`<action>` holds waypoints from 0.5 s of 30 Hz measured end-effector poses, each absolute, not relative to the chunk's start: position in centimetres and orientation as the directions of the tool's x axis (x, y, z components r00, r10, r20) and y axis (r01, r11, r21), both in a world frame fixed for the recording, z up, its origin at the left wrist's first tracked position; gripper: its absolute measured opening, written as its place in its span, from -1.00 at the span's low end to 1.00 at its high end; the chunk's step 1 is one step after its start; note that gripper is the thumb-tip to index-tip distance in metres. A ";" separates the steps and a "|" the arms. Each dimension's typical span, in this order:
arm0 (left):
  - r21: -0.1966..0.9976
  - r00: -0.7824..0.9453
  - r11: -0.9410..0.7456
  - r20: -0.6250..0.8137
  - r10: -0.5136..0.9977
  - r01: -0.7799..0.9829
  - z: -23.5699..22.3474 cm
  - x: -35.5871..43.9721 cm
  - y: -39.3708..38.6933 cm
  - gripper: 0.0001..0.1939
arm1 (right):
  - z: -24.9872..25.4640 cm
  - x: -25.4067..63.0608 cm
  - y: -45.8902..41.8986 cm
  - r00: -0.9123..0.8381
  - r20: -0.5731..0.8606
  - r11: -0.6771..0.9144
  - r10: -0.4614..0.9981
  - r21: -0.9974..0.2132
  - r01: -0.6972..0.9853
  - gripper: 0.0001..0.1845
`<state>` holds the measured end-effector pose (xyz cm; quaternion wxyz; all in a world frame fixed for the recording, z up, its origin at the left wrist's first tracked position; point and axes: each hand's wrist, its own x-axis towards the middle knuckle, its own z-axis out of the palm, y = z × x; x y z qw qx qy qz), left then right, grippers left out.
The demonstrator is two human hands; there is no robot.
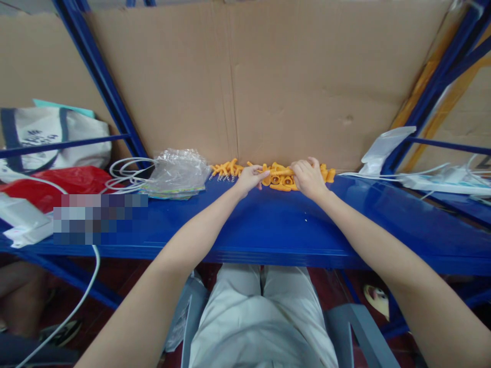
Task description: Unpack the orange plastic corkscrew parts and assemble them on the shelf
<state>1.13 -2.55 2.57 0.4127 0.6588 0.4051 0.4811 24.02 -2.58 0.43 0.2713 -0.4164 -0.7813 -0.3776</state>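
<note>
My left hand point(251, 179) and my right hand point(308, 177) are close together at the back of the blue shelf. Both are closed, with fingertips on an orange plastic corkscrew piece point(282, 172) lying level between them; its ends are hidden by my fingers. Beyond my left hand lies a pile of orange corkscrews point(227, 167) with bare metal spirals sticking out. Under and between my hands are several orange hollow sleeves point(287, 181), some with round openings towards me. A few more orange pieces point(329, 175) are just right of my right hand.
A cardboard sheet point(291, 82) stands behind the blue shelf point(264, 225). Left are clear plastic bags point(174, 174), white cable coils point(125, 168), a red bag point(90, 179) and a canvas tote point(82, 133). White cables point(368, 177) lie right. Another person's leg point(23, 291) shows lower left.
</note>
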 end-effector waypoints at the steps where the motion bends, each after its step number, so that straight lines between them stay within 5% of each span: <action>1: 0.935 0.195 -0.334 0.308 0.931 0.118 2.6 1.1 -2.5 -0.66 | 0.4 24.0 -2.6 -0.503 0.742 0.368 0.443 0.361 0.857 -0.67; 4: 0.950 0.141 -0.305 0.293 0.946 0.073 2.6 1.1 -2.2 -0.50 | 0.5 24.1 -2.7 -0.493 0.748 0.364 0.444 0.352 0.862 -0.67; 9: 0.979 0.041 -0.202 0.203 0.978 -0.016 2.5 0.6 -1.0 -0.58 | 0.8 24.6 -2.7 -0.426 0.771 0.338 0.474 0.288 0.896 -0.69; 15: 0.981 -0.006 -0.182 0.182 0.983 -0.068 2.3 0.3 -0.5 -0.65 | 1.9 27.6 -2.4 -0.118 0.801 0.178 0.587 0.015 0.984 -0.74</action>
